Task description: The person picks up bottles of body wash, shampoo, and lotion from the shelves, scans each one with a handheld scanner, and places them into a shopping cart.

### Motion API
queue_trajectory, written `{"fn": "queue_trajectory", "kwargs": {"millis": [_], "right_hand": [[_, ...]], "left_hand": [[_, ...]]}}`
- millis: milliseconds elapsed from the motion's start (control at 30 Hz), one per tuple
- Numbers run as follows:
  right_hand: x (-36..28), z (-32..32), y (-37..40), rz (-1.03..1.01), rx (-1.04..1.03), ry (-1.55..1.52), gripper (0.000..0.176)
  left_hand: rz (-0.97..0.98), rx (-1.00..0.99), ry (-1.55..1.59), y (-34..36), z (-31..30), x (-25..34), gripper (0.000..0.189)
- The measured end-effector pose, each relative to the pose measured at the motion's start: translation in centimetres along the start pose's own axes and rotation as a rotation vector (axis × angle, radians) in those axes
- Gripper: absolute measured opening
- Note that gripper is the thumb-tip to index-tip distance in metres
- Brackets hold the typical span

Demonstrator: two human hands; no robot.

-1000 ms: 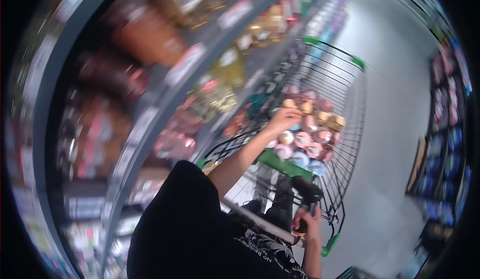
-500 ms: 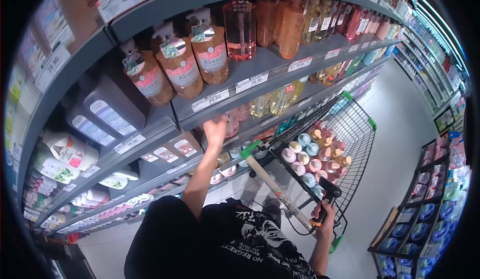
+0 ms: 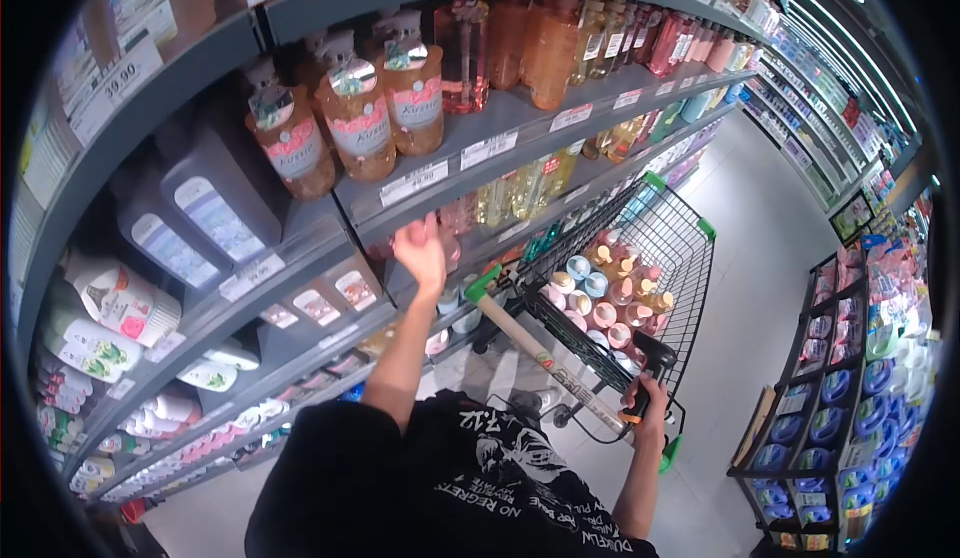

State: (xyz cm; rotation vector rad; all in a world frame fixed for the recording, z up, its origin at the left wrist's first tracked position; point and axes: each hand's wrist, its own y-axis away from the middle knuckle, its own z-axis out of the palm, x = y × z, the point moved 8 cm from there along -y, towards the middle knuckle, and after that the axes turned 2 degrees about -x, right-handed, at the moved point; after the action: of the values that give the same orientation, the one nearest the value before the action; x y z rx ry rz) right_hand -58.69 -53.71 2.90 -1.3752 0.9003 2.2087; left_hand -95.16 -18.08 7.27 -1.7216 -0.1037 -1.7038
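My left hand (image 3: 420, 250) is at the lower shelf, just under the price-tag rail, its fingers curled beside pink bottles (image 3: 460, 216); what they hold is hidden. A black handheld scanner (image 3: 655, 356) with an orange part is gripped in my right hand (image 3: 648, 404), by the handle of the shopping cart (image 3: 540, 358). Pink, blue and yellow capped bottles (image 3: 604, 314) stand in the cart basket. Above my left hand, amber pump bottles (image 3: 360, 128) with pink labels line the upper shelf.
Dark bottles (image 3: 215, 198) and white bottles (image 3: 125, 303) fill the shelves at the left. A display rack (image 3: 835, 388) of blue and pink packs stands at the right. Tiled floor (image 3: 715, 288) runs between the cart and that rack.
The view has shifted, so the cart and shelves appear slightly further left. My left hand has turned a little at the pink bottles. My right hand still holds the scanner.
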Motion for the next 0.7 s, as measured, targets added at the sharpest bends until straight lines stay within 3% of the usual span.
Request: {"fn": "queue_trajectory", "kwargs": {"millis": [33,167,233,300,433,567,633,700], "right_hand": [[0.0,0.3,-0.2,0.003,-0.014,0.007,0.017],[0.3,0.8,-0.3,0.039,-0.051,0.029,0.016],[0.3,1.3,0.0,0.06,-0.053,0.028,0.017],[0.4,1.3,0.0,0.077,-0.064,0.02,0.018],[0.9,2.1,0.8,0.081,-0.161,-0.219,0.045],[-0.8,5.0,2.8,0.034,-0.377,-0.287,0.043],[-2.8,7.0,4.2,0.006,-0.549,-0.058,0.042],[-4.1,8.4,5.1,0.035,-0.716,0.293,0.035]], "left_hand": [[0.095,0.037,-0.061,0.8,-1.1,1.0,0.031],[0.258,-0.091,-0.013,1.7,-1.9,8.0,0.029],[0.387,-0.21,0.246,1.8,-1.8,12.6,0.027],[0.397,-0.342,0.405,1.5,-1.7,15.1,0.028],[0.539,-0.672,0.686,1.4,-0.3,22.5,0.031],[0.259,-0.998,0.924,0.4,3.8,23.3,0.029],[-0.027,-1.249,1.125,1.4,7.1,22.3,0.028],[-0.132,-1.378,1.179,2.8,9.6,21.4,0.028]]}}
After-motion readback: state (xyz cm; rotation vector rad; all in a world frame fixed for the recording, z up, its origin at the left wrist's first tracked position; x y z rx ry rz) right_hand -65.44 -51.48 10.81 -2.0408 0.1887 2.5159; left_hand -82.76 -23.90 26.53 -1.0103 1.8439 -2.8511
